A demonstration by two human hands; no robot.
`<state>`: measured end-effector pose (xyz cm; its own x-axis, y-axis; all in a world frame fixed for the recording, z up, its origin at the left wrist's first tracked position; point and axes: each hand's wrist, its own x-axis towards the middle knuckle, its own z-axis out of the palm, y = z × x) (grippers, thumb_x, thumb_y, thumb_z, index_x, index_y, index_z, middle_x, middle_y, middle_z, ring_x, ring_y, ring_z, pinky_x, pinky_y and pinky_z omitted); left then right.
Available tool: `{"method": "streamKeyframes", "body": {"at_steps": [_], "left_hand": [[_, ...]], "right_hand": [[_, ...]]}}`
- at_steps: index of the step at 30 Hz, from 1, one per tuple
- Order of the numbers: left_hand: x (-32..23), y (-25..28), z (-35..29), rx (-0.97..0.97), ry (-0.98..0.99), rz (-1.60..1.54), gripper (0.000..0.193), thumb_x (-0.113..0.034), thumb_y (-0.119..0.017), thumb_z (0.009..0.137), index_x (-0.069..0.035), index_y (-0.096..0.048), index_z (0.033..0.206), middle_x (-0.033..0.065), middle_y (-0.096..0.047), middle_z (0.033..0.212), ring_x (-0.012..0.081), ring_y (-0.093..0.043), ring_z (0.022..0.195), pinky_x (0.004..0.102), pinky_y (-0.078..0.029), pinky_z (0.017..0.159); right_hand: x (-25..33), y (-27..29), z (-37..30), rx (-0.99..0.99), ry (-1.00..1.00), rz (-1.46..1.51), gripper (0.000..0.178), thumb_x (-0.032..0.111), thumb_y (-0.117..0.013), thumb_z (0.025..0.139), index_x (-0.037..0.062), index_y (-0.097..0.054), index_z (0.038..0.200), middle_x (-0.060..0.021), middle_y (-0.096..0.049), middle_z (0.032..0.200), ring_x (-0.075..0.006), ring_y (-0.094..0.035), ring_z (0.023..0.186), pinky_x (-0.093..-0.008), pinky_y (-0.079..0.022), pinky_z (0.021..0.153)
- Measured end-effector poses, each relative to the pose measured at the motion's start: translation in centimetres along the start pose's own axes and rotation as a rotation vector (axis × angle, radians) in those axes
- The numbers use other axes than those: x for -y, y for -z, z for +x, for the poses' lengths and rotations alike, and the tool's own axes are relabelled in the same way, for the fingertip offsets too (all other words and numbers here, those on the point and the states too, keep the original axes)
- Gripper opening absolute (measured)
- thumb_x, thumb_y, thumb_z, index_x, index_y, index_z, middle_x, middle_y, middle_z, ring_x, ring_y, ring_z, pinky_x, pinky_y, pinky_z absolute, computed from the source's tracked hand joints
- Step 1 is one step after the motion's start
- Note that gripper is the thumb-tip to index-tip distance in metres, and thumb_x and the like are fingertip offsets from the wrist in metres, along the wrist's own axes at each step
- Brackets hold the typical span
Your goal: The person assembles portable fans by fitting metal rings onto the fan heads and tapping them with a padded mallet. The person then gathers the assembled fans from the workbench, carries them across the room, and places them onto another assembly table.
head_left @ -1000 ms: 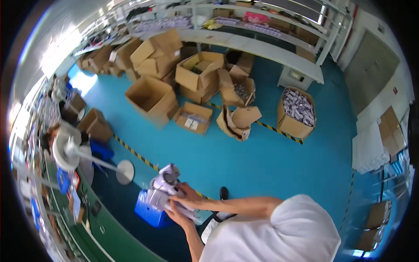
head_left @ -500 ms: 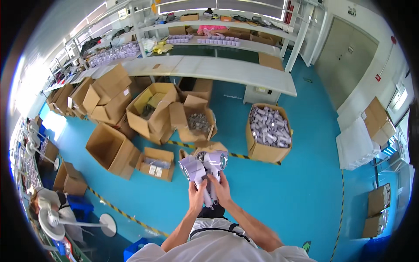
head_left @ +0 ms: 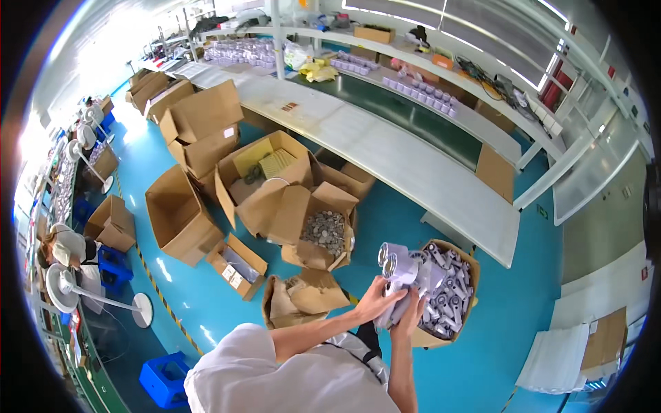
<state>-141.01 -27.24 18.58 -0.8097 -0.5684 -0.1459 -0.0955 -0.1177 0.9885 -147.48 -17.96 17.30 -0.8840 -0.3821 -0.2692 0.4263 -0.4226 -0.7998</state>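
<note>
Close together in front of me, my left hand (head_left: 376,301) and my right hand (head_left: 408,315) are closed around the handles of a bunch of lavender hair-dryer-shaped devices (head_left: 399,267). Their round heads point up and outward, and at least one shows a shiny rim. Fingers and overlapping parts hide how many each hand has. Just beyond and to the right of the hands stands an open cardboard box (head_left: 428,340), filled with many similar lavender and white devices (head_left: 451,296). The held bunch overlaps the box's left edge in view.
Left of my hands lie a crumpled open carton (head_left: 310,296), a box of small grey parts (head_left: 323,230) and several other cartons (head_left: 182,213). A long white workbench (head_left: 413,172) runs across the back. Far left are a blue stool (head_left: 164,378), a white standing fan (head_left: 63,289) and a seated person (head_left: 69,248).
My view has turned to the right. Both hands, still holding the devices, have moved from over the open floor to beside the filled box.
</note>
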Motion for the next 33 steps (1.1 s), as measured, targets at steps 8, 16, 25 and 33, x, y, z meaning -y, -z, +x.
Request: {"method": "streamKeyframes", "body": {"at_steps": [8,16,25,33], "left_hand": [[-0.3,-3.5,17.9,-0.252,-0.070,-0.100,0.046,-0.028,-0.071,0.084,-0.001,-0.052,0.116,0.0066,-0.058,0.106,0.0126,-0.053,0.098,0.0286,-0.044,0.086],[-1.0,-1.0,32.6,-0.453,0.028,-0.216,0.049,-0.036,-0.069,0.081,-0.001,-0.059,0.114,0.0128,-0.048,0.103,0.0225,-0.051,0.093,0.0335,-0.043,0.081],[-4.6,7.6,59.7,-0.393,0.022,-0.104,0.059,-0.042,-0.069,0.077,-0.005,-0.056,0.121,0.0153,-0.045,0.113,0.0271,-0.052,0.102,0.0368,-0.046,0.086],[-2.5,14.6,84.9,-0.264,-0.053,0.015,0.061,-0.048,-0.066,0.071,-0.005,-0.059,0.113,0.0228,-0.046,0.106,0.0385,-0.056,0.097,0.0419,-0.048,0.086]], "right_hand": [[5.6,-5.7,18.5,-0.027,-0.280,-0.220,0.048,0.032,-0.063,0.087,0.0083,-0.049,0.127,-0.0073,-0.056,0.114,-0.0201,-0.056,0.098,-0.0335,-0.048,0.080],[4.8,-13.1,33.9,0.194,-0.396,-0.396,0.054,0.035,-0.061,0.088,0.0067,-0.046,0.131,-0.0079,-0.055,0.118,-0.0196,-0.054,0.105,-0.0329,-0.045,0.086],[-0.4,-26.3,59.7,0.376,-0.315,-0.378,0.051,0.039,-0.053,0.091,0.0123,-0.043,0.133,-0.0055,-0.050,0.124,-0.0196,-0.051,0.114,-0.0346,-0.044,0.093],[-6.4,-35.2,82.9,0.360,-0.273,-0.397,0.046,0.043,-0.036,0.095,0.0115,-0.048,0.127,-0.0054,-0.053,0.122,-0.0200,-0.054,0.113,-0.0362,-0.045,0.094]]}}
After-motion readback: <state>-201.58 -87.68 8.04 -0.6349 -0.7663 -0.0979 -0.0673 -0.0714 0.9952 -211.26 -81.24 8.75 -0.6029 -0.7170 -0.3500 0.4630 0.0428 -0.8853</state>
